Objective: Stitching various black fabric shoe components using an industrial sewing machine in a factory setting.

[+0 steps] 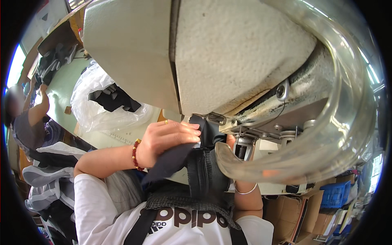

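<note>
My left hand (169, 139) is at the front of a sewing machine (241, 53), its fingers together on a piece of black fabric (169, 161). The thumb is hidden, and the fabric hangs below the palm. Beside my fingertips, smooth black material (212, 132) lies under the machine's front end. A black ribbed strip, looking like a zipper (196, 173), runs down toward my lap. Only a little of my right hand (230, 141) shows at the right of the black material; the curved clear tube (241, 169) and the work cover its fingers.
A clear plastic bag (87, 102) with dark cloth pieces lies on the table at left. Grey and black pieces (45, 179) are heaped by my left elbow. Another person (30, 118) handles dark pieces at far left. Cardboard boxes (281, 212) and a blue basket (335, 194) stand at right.
</note>
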Action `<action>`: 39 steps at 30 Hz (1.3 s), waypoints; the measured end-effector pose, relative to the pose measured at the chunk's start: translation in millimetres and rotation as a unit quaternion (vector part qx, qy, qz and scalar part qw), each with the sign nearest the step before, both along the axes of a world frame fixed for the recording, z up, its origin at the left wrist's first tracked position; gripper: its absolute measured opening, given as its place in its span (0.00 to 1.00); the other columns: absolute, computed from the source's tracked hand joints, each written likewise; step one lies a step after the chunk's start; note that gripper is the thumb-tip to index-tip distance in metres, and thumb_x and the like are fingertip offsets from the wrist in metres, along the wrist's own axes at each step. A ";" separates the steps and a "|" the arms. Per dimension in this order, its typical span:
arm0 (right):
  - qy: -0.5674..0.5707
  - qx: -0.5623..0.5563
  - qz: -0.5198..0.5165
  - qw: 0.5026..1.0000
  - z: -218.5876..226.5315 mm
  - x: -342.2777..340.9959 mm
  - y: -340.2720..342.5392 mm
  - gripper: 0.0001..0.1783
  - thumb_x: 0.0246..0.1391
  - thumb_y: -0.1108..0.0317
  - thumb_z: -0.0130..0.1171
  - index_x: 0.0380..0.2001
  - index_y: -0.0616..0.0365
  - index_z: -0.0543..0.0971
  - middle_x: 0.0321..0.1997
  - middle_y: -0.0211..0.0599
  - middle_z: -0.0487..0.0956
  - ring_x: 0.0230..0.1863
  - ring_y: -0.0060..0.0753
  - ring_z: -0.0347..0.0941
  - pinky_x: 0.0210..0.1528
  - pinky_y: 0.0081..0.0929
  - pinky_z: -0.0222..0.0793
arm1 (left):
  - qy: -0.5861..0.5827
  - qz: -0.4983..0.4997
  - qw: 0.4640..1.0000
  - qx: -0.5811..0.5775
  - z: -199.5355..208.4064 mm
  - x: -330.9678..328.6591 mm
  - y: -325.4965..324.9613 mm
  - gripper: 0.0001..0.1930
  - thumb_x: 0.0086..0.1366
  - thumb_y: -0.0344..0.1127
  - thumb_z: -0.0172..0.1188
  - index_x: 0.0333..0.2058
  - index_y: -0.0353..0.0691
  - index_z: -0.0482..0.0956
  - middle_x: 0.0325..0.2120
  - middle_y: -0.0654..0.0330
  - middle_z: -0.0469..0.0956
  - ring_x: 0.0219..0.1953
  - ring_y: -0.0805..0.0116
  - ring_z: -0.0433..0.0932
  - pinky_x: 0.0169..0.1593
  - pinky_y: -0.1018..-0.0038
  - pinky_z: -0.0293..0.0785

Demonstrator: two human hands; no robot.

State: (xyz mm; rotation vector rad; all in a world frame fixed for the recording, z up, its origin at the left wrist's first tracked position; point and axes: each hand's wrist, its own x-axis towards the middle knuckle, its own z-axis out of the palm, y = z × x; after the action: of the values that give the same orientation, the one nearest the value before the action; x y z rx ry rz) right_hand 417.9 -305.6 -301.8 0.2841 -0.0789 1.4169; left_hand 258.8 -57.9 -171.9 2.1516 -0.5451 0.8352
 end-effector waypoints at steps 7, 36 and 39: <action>0.186 0.078 0.097 0.975 23.3 -17.3 18.2 0.19 0.66 0.62 0.55 0.58 0.50 0.75 0.55 0.37 0.79 0.52 0.29 0.75 0.55 0.33 0.73 | -0.043 0.013 0.984 0.170 2.9 0.9 -5.2 0.16 0.53 0.34 0.57 0.39 0.33 0.82 0.40 0.52 0.83 0.44 0.56 0.84 0.48 0.65 0.82; 0.911 0.280 0.303 -0.001 178.1 -80.7 23.7 0.27 0.63 0.60 0.58 0.61 0.62 0.73 0.53 0.45 0.80 0.50 0.47 0.78 0.54 0.42 0.69 | 0.111 0.152 0.982 -0.004 -31.6 0.8 0.9 0.17 0.62 0.48 0.69 0.36 0.40 0.78 0.24 0.62 0.75 0.24 0.64 0.74 0.28 0.71 0.70; 0.903 0.217 0.365 -0.058 176.1 -112.5 18.9 0.50 0.54 0.36 0.60 0.66 0.66 0.64 0.65 0.61 0.68 0.58 0.58 0.71 0.58 0.47 0.65 | 0.370 -0.066 0.869 -0.320 -30.7 2.2 0.0 0.17 0.66 0.49 0.66 0.38 0.40 0.77 0.24 0.70 0.72 0.24 0.78 0.70 0.27 0.77 0.64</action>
State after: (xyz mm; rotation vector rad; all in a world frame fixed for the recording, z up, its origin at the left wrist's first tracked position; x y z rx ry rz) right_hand 305.3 -286.7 -125.7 -2.0253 -1.5754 -0.2990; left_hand 261.0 -57.9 -202.7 1.6007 0.0066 0.0356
